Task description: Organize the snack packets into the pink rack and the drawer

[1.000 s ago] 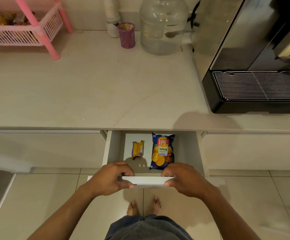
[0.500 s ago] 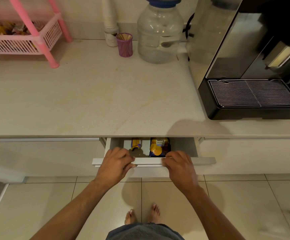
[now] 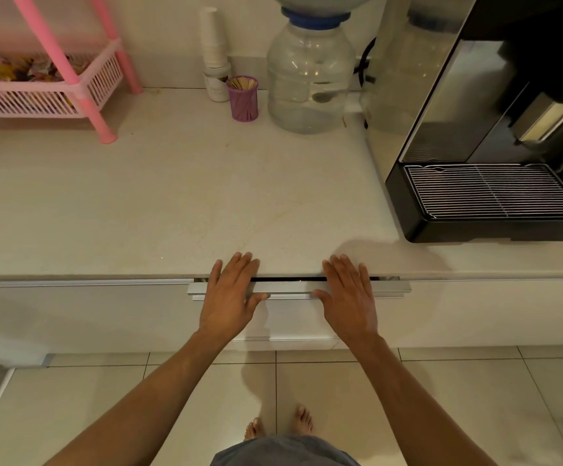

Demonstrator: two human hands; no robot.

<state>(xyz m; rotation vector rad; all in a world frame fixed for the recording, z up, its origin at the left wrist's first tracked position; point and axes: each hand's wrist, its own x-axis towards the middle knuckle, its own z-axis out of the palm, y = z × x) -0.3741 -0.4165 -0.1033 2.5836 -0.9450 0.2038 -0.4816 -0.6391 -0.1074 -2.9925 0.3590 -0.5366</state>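
Note:
The drawer [image 3: 290, 289] under the counter edge stands nearly closed, with only a thin dark gap showing above its metal handle rail. The snack packets inside it are hidden. My left hand [image 3: 228, 294] lies flat on the drawer front, fingers spread and reaching onto the counter edge. My right hand [image 3: 349, 295] lies flat the same way a little to the right. Neither hand holds anything. The pink rack [image 3: 48, 99] stands at the far left of the counter, with several colourful snack packets [image 3: 14, 70] in its lower basket.
A purple cup of sticks [image 3: 243, 99], a white bottle with stacked cups [image 3: 214, 62] and a large water jug [image 3: 310, 79] stand at the back. A black coffee machine [image 3: 488, 156] fills the right. Beige countertop [image 3: 172, 196] spans the middle. My bare feet [image 3: 278, 427] show below on tiles.
The drawer has slid in from well open to nearly closed, hiding the chips bag and small packet. Both hands went from gripping the front edge to lying flat against it.

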